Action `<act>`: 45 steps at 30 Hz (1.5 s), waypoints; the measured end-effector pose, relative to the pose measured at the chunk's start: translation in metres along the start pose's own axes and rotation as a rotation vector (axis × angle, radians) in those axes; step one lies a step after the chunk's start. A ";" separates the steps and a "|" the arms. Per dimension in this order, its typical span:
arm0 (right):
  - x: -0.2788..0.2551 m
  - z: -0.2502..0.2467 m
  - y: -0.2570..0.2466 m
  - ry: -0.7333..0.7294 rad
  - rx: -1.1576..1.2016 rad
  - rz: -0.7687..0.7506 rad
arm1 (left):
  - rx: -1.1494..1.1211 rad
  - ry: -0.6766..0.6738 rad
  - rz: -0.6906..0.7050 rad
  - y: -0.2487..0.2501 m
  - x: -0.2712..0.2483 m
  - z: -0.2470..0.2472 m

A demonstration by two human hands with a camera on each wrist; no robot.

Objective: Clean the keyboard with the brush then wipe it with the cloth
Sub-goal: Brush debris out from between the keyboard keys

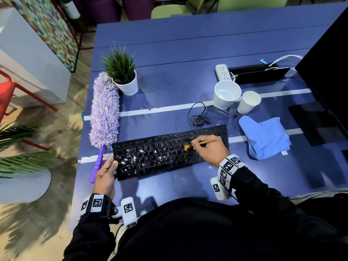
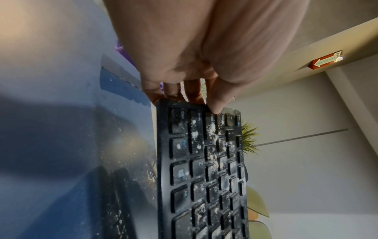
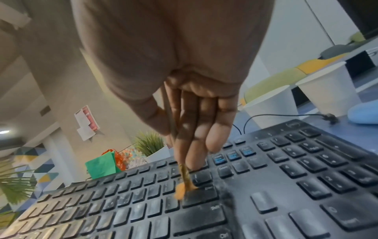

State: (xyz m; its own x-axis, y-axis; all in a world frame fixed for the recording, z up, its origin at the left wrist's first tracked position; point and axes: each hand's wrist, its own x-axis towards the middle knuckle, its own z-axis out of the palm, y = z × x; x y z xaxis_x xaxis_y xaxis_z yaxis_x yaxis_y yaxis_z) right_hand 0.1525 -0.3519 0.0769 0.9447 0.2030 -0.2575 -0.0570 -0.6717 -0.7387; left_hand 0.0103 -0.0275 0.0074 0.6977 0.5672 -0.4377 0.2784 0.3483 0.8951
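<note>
A black keyboard (image 1: pixel 165 153) lies on the blue table, its left half speckled with white crumbs (image 2: pixel 212 129). My right hand (image 1: pixel 209 149) pinches a thin wooden brush (image 1: pixel 202 143) like a pen. Its orange bristles (image 3: pixel 181 191) touch the keys right of centre, near the Enter key. My left hand (image 1: pixel 106 170) grips the keyboard's left end (image 2: pixel 184 103), thumb on top and fingers at the edge. A folded blue cloth (image 1: pixel 263 136) lies on the table to the right of the keyboard, untouched.
A purple fluffy duster (image 1: pixel 104 112) lies left of the keyboard beside a potted plant (image 1: pixel 123 76). Two white cups (image 1: pixel 227 94) and the coiled keyboard cable (image 1: pixel 200 117) sit behind. A power strip (image 1: pixel 223 72) and a dark monitor (image 1: pixel 327 76) stand at the right.
</note>
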 end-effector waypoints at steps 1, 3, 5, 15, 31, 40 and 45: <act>0.000 0.001 -0.004 -0.012 -0.002 -0.031 | -0.007 0.005 0.002 0.000 0.000 0.000; -0.004 0.005 -0.014 -0.113 0.004 -0.122 | -0.011 0.006 0.006 -0.001 0.000 0.001; -0.007 0.012 -0.018 -0.221 0.002 -0.172 | -0.023 0.004 0.003 -0.001 -0.001 0.002; -0.008 0.022 -0.027 -0.226 -0.007 -0.224 | -0.023 -0.035 0.008 -0.003 0.003 -0.001; -0.016 0.018 -0.020 -0.244 -0.055 -0.178 | -0.054 -0.030 0.000 -0.003 0.000 0.000; -0.020 0.021 -0.015 -0.266 -0.108 -0.164 | -0.055 -0.019 -0.004 0.000 -0.001 0.001; -0.018 0.020 -0.017 -0.262 -0.069 -0.177 | -0.044 -0.013 0.004 0.002 -0.004 0.005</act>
State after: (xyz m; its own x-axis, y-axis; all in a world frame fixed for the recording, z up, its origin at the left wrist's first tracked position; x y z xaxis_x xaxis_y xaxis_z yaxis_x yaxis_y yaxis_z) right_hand 0.1300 -0.3297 0.0819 0.8225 0.4911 -0.2869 0.1312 -0.6546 -0.7445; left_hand 0.0116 -0.0326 0.0109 0.7072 0.5592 -0.4327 0.2467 0.3784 0.8922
